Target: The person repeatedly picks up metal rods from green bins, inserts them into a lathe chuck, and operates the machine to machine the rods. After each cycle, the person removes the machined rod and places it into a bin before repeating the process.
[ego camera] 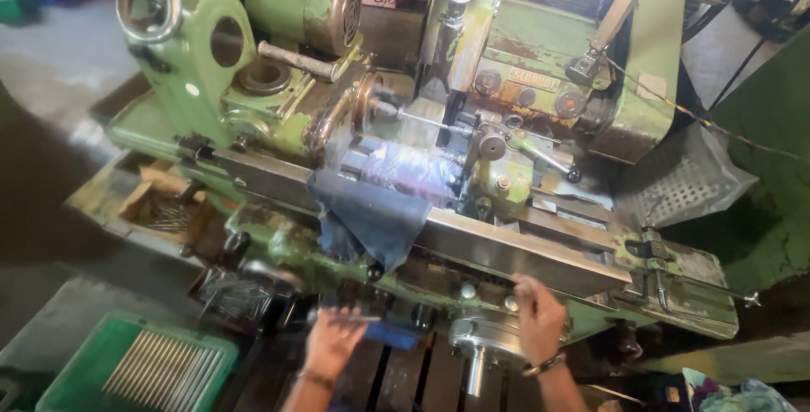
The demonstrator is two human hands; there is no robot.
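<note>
One green machine (337,125), lathe-type w/ worn paint, fills centre and upper frame; one dark blue cloth (371,214) hangs over its long steel rail (523,252) at centre. One green crate (63,382) at lower left holds a row of thin metal rods (164,370), too many and too blurred to count. One brown tray (160,205) at left holds dark small parts. Two hands at bottom centre. Left hand (331,340) is curled, fingers closed round a thin metal rod (342,317) lying approx. level, just above a blue block (392,336). Right hand (538,319), w/ wristband, rests fingers bent on the machine's front edge beside a round metal handwheel (477,340); grip can't be told.
</note>
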